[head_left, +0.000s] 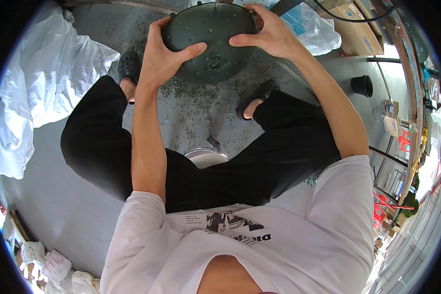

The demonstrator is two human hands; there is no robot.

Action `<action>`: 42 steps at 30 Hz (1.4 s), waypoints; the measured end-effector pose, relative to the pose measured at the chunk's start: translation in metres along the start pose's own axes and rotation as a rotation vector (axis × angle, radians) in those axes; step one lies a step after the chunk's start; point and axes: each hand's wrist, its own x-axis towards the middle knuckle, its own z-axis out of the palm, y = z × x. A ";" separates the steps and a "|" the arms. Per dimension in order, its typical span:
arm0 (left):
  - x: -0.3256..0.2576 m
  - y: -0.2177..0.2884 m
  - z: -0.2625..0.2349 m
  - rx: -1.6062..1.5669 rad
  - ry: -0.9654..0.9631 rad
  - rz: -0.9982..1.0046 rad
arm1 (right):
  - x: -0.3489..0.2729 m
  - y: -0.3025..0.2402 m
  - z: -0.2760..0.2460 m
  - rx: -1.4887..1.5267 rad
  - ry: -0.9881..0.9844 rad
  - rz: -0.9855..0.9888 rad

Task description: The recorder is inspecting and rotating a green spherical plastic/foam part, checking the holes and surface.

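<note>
A dark green, rounded plastic shell [208, 49] with small knobs all over it and a round boss near its lower middle is held up in front of me. Gripping its left side is my left hand [169, 56], thumb pressed on the front face and fingers around the edge. My right hand [269, 34] holds the right side the same way, its fingers partly hidden behind the rim. A thin metal tip [216, 4] shows at the shell's upper edge; whether it touches the shell I cannot tell.
Dark green crumbs [196, 105] litter the grey floor between my feet. White plastic sheeting [54, 73] lies to the left. At the right are a clear plastic bag [318, 36], a cardboard box [360, 36], a black pot [361, 85] and a rack frame [409, 73].
</note>
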 end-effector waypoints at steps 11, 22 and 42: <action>0.002 0.004 -0.003 0.020 -0.006 -0.023 | 0.003 0.002 0.001 0.024 0.017 -0.025; 0.015 0.026 -0.012 -0.161 -0.032 -0.043 | 0.001 -0.014 -0.005 0.270 0.000 -0.067; -0.016 -0.068 0.003 -0.216 -0.215 -0.277 | -0.010 0.023 0.030 -0.128 -0.156 -0.167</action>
